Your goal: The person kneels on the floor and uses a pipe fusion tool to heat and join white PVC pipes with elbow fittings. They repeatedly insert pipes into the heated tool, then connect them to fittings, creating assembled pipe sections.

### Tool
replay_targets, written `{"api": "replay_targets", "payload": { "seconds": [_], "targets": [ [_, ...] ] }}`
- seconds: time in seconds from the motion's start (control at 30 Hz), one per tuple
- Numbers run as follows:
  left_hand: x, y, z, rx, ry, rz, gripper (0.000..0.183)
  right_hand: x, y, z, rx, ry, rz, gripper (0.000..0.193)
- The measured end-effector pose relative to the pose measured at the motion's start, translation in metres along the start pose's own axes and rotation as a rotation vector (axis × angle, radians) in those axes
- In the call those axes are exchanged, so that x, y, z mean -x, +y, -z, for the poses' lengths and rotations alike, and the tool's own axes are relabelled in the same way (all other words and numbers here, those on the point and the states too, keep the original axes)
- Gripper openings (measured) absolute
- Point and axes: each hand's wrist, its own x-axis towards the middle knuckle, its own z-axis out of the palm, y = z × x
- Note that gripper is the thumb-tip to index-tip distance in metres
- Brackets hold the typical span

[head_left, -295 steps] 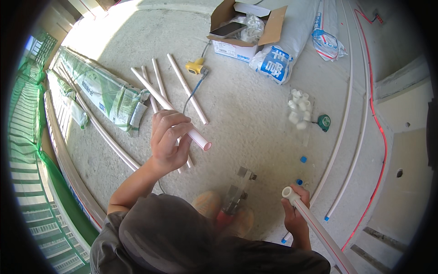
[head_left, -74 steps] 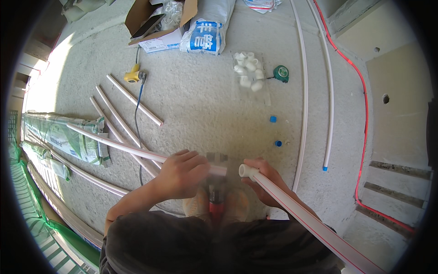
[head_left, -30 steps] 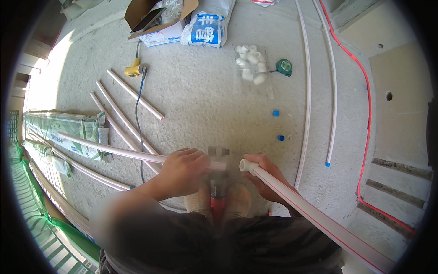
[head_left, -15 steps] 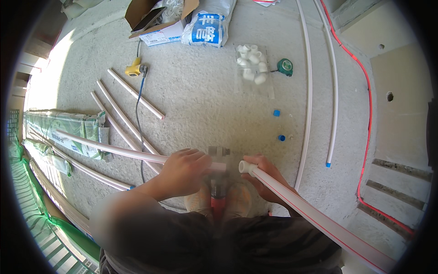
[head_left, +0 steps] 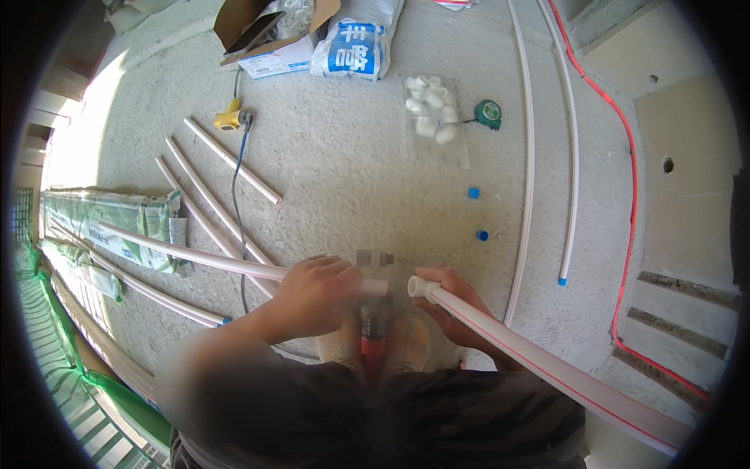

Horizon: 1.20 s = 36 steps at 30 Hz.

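My left hand [head_left: 316, 293] is closed around a white plastic pipe [head_left: 187, 252], whose bare end pokes out past my fingers toward the middle. My right hand [head_left: 444, 291] grips a second white pipe [head_left: 539, 356] with a thin red stripe, close to the white fitting [head_left: 422, 287] on its end. A small gap separates the left pipe's end from the fitting's open mouth. Between and just beyond them stands a pipe-welding tool [head_left: 375, 259] with a grey metal head. Its red body [head_left: 374, 352] sits between my shoes, partly hidden.
White fittings [head_left: 430, 105] lie on a clear bag beside a green tape measure [head_left: 487, 115]. Two blue caps [head_left: 473, 193] sit nearer. Loose pipes [head_left: 211, 199] and a cable [head_left: 237, 176] with a yellow connector [head_left: 230, 117] lie left; an open box [head_left: 273, 59] stands at the back.
The near end of the right-hand pipe has swung slightly up and to the right. My left hand and its pipe look almost unmoved, and the gap remains.
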Motion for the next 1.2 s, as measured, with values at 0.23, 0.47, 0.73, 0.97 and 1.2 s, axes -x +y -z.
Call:
{"api": "replay_targets", "payload": {
  "seconds": [0.23, 0.47, 0.73, 0.97, 1.2],
  "targets": [
    [0.000, 0.001, 0.000, 0.006, 0.012, -0.005, 0.022, 0.001, -0.003, 0.001, 0.044, 0.005, 0.007, 0.041],
    [0.001, 0.000, -0.001, 0.003, 0.005, -0.009, 0.021, 0.007, 0.008, -0.002, -0.150, -0.057, -0.077, 0.041],
    [-0.002, 0.004, -0.003, -0.224, 0.187, -0.242, 0.017, 0.009, 0.026, -0.006, -0.241, -0.024, -0.114, 0.042],
    [0.003, -0.018, 0.057, -0.575, 0.465, -0.570, 0.016, 0.005, 0.032, -0.011, -0.271, 0.046, -0.062, 0.040],
    [0.033, -0.060, 0.103, -0.576, 0.830, -0.489, 0.043, 0.008, 0.032, -0.006, -0.200, 0.084, -0.070, 0.039]
  ]
}}
